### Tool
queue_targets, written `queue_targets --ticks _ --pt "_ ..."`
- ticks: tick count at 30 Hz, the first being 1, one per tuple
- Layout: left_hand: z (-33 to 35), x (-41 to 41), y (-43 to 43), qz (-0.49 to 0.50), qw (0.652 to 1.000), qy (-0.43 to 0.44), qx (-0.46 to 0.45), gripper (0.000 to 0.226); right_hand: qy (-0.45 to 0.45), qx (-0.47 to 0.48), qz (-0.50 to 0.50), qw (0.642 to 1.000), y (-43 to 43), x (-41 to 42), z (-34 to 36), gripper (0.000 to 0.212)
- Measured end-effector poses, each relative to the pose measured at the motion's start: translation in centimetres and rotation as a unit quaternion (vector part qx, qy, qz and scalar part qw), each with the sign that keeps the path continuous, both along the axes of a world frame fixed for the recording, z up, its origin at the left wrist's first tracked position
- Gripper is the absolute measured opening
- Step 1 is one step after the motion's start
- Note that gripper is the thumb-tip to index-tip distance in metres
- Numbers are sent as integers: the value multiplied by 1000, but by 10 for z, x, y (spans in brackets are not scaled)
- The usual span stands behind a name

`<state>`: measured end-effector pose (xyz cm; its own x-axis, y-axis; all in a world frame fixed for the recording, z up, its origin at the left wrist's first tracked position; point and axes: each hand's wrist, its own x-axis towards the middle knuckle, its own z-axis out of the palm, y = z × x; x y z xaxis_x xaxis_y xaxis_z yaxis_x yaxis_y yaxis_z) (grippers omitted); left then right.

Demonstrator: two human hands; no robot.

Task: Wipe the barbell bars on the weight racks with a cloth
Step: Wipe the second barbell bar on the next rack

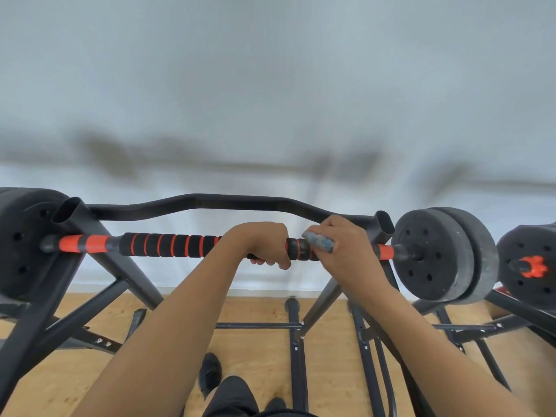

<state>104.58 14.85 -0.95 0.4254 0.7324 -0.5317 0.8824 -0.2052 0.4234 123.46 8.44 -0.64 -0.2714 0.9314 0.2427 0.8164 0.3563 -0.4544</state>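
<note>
The barbell bar point(168, 245) lies on the rack point(329, 296) right in front of the person. Its long way runs from 9 o'clock to 3 o'clock, with black weight plates point(433, 257) at the ends. The right hand point(343, 251) holds a blue cloth point(319, 244) tight against the bar near the 3 o'clock end, and the left hand point(258, 245) is curled around the bar just beside it, at its 9 o'clock side. Most of the bare bar lies toward 9 o'clock, so the cloth likely has to slide that way.
</note>
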Motion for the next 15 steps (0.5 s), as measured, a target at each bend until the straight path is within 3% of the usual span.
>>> queue_targets --ticks 8,12,15 --pt "0 -1 0 2 1000 -10 -9 12 -2 3 70 998 -21 6 -16 22" --pt "0 0 0 4 1000 -3 2 12 51 14 23 998 10 0 -4 21" --pt "-1 0 -1 1 1000 -4 6 16 -8 -14 31 999 15 -6 -11 17"
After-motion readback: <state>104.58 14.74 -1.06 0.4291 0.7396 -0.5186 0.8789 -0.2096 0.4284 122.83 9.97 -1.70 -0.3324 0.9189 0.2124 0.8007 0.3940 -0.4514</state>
